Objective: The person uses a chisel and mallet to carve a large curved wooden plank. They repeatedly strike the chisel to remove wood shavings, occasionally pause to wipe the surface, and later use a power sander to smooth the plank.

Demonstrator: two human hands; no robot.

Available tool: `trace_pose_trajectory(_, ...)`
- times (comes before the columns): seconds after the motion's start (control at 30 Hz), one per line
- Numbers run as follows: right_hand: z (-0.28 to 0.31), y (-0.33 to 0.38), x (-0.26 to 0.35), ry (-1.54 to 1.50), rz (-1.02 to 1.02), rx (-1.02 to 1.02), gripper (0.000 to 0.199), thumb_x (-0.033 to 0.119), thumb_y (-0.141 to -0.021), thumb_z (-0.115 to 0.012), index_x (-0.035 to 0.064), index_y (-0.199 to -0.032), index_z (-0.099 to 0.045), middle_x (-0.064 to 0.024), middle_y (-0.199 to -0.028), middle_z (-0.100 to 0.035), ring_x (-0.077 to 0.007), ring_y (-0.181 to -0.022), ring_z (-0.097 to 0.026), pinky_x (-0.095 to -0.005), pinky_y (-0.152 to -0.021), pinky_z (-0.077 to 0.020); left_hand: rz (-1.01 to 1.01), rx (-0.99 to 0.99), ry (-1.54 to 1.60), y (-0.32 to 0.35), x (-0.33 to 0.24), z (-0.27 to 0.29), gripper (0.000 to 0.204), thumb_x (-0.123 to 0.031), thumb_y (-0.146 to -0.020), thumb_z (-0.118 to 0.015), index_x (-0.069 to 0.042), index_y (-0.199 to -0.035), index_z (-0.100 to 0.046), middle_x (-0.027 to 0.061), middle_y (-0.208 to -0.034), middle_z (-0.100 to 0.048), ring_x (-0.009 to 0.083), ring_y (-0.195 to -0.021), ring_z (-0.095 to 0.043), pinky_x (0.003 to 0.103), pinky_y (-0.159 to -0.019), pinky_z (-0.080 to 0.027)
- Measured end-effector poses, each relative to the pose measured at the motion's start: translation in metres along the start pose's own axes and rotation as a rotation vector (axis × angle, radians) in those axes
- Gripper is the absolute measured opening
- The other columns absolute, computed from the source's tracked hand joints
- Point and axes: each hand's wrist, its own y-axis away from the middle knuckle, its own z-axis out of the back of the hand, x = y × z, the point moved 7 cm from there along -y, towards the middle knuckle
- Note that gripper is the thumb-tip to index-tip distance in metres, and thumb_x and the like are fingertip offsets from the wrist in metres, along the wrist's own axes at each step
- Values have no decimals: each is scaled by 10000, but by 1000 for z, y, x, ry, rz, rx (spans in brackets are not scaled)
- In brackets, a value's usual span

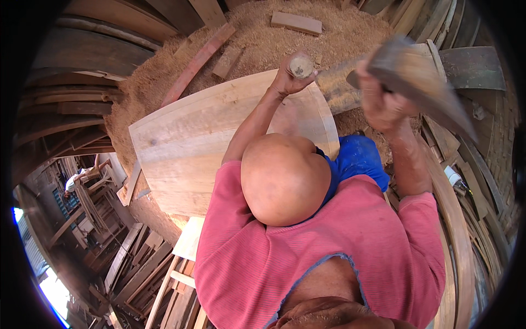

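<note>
My left hand (291, 79) is closed around an upright tool with a round, worn wooden end (301, 65); the rest of the tool is hidden below the fist. It stands over the right part of a broad pale wooden panel (186, 131) with a curved edge. My right hand (386, 107) is raised to the right, its fingers wrapped round a thick piece of wood (419, 77). Motion smears this wood, so its exact shape is unclear. My bent knee (285, 181) and blue shorts (361, 159) are beside the panel.
Shavings (257, 44) cover the ground beyond the panel. A reddish plank (197, 66) and a short board (296, 23) lie there. Curved planks (93, 46) are stacked at the left, more timber (449, 219) at the right. Another person (82, 178) is at the far left.
</note>
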Motion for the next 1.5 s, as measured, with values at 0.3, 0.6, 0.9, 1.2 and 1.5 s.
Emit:
trace_pose_trajectory(0.3,-58,16,-52,116,-418,516,315,234,-916,-659,-18,-1103,-681,-215,-1048,-712,-404,-969,-674,-467,-878,-528,150,-347,190,-5,10,0,235,-80,-836,-791,-30,-1017,-650,5,-904,-713,102,-823,-647,291,-747,-541)
trace_pose_trajectory(0.6,10,10,-57,-208,-716,163,281,185,-906,-756,20,-1129,-715,-75,-1038,-721,-177,-939,-651,-364,-868,-515,237,-153,81,-18,28,2,191,-114,-832,-812,-64,-882,-635,-29,-811,-669,68,-761,-627,273,-712,-535)
trace_pose_trajectory(0.9,79,-63,8,-236,-148,-382,110,19,-953,-678,-43,-1044,-682,-62,-781,-669,-158,-676,-635,-297,-697,-545,99,-61,7,-12,9,-8,239,-107,-789,-813,-76,-855,-585,3,-785,-605,100,-729,-571,281,-694,-508)
trace_pose_trajectory(1.2,-85,43,-85,433,-464,862,353,317,-906,-681,-22,-1003,-700,-249,-1004,-721,-437,-896,-690,-512,-808,-543,42,-173,148,-18,-30,-15,263,-70,-785,-821,-59,-999,-668,18,-978,-722,81,-875,-651,277,-807,-541)
trace_pose_trajectory(1.5,-34,24,-53,-57,-657,359,374,287,-903,-690,-8,-1132,-700,-212,-1067,-723,-365,-984,-683,-416,-885,-524,303,-342,151,-17,32,3,189,-114,-835,-810,-74,-887,-633,-50,-799,-656,51,-716,-591,267,-657,-514)
